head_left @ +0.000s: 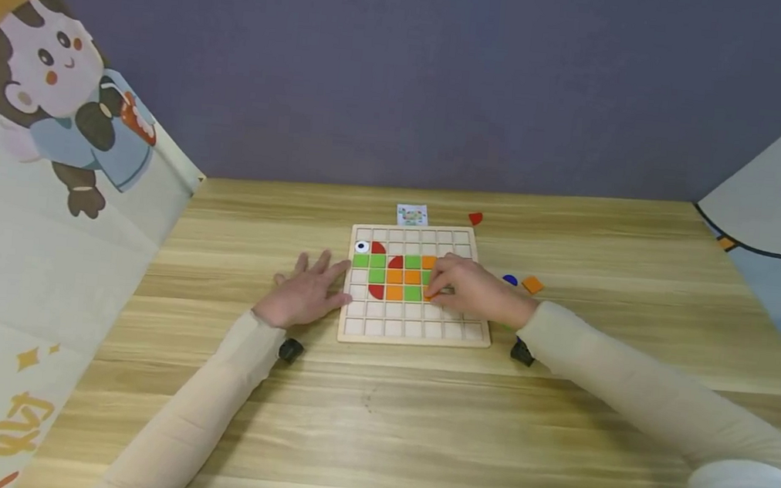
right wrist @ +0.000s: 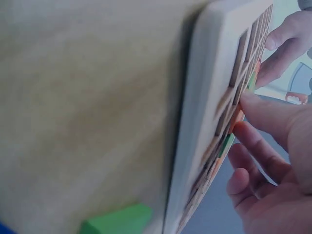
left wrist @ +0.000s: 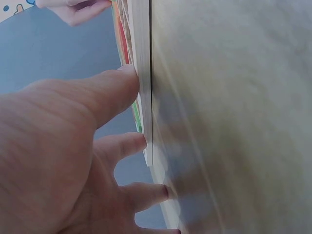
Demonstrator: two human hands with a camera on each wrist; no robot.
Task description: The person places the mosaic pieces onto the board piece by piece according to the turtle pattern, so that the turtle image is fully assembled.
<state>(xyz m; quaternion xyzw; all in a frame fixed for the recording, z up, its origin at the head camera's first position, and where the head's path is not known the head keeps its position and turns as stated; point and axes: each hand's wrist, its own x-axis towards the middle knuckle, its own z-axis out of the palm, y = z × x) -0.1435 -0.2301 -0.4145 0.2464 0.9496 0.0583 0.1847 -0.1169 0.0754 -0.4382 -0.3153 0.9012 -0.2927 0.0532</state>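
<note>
A wooden grid board (head_left: 417,343) lies on the table, part filled with green, orange and red tiles in a fish-like pattern. A round eye tile (head_left: 361,247) sits near its upper left corner. My left hand (head_left: 303,298) rests at the board's left side, fingers spread; in the left wrist view the thumb and index fingertip touch the board's edge (left wrist: 143,58). On the right, my right hand (head_left: 468,288) reaches over the board. Its thumb and index finger pinch an orange tile (right wrist: 237,118) at the grid, partly hidden by the fingertips.
A small picture card (head_left: 412,214) lies behind the board, and a red rounded tile (head_left: 476,218) behind its right corner. Right of the board are a blue tile (head_left: 510,280) and an orange square tile (head_left: 532,284). A green piece (right wrist: 117,220) lies beside the board.
</note>
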